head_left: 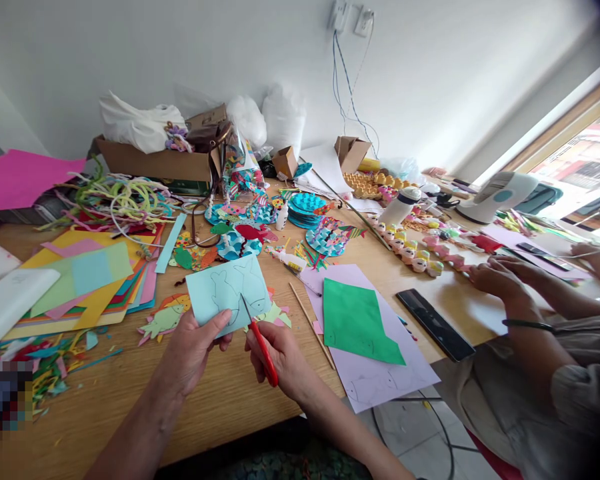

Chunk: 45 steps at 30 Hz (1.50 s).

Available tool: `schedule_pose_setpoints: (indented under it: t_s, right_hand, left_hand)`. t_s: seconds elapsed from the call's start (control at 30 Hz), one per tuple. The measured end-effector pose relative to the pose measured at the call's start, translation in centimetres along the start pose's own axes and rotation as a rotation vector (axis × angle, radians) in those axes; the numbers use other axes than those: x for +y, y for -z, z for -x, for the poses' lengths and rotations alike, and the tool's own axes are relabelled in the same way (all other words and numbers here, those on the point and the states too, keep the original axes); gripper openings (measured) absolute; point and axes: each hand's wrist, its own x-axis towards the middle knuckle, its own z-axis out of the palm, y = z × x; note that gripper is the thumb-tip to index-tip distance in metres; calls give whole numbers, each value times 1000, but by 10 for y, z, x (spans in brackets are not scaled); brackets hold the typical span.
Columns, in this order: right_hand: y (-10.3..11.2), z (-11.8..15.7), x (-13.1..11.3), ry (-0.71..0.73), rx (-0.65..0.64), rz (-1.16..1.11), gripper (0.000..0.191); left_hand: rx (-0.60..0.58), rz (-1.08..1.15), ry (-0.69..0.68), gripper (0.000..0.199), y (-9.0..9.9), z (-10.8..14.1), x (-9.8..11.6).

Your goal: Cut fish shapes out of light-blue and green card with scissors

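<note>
My left hand (203, 343) pinches the lower left edge of a light blue sheet of paper (207, 287), with its thumb on top. Fish outlines are drawn on the sheet in dark line. My right hand (280, 350) grips red-handled scissors (264, 350), whose blades lie at the sheet's lower middle, between the drawn fish. Whether the blades are apart cannot be made out. Below the sheet, pale green cut-out paper fish (165, 320) rest on the table. Right of my hands, a green paper piece (353, 320) lies on a lilac sheet (405, 383) with pencilled fish.
A wooden stick (313, 327) and a dark ruler-like slab (435, 325) lie to the right. Coloured paper sheets (95, 280) and scraps (55, 370) cover the left. Blue decorated discs (307, 210) stand behind. A co-worker's hands (500, 277) are at the right.
</note>
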Motion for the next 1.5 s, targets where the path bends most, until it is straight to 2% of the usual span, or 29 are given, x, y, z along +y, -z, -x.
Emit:
schedule_pose_setpoints:
  t_s: [0.33, 0.67, 0.87, 1.17, 1.5]
  right_hand:
    - [0, -2, 9, 14, 15, -10, 38]
    - [2, 0, 4, 3, 15, -5, 39]
    - [3, 2, -4, -11, 4, 9, 34]
    - [4, 4, 1, 19, 0, 24, 31]
    - [6, 6, -4, -27, -20, 52, 27]
  left_hand:
    - [11, 9, 21, 25, -2, 0, -1]
    - [-20, 16, 13, 25, -1, 0, -4]
    - [-55, -3, 26, 25, 1, 1, -8]
    - [-63, -15, 26, 26, 3, 1, -7]
    - [-114, -44, 51, 25, 6, 4, -10]
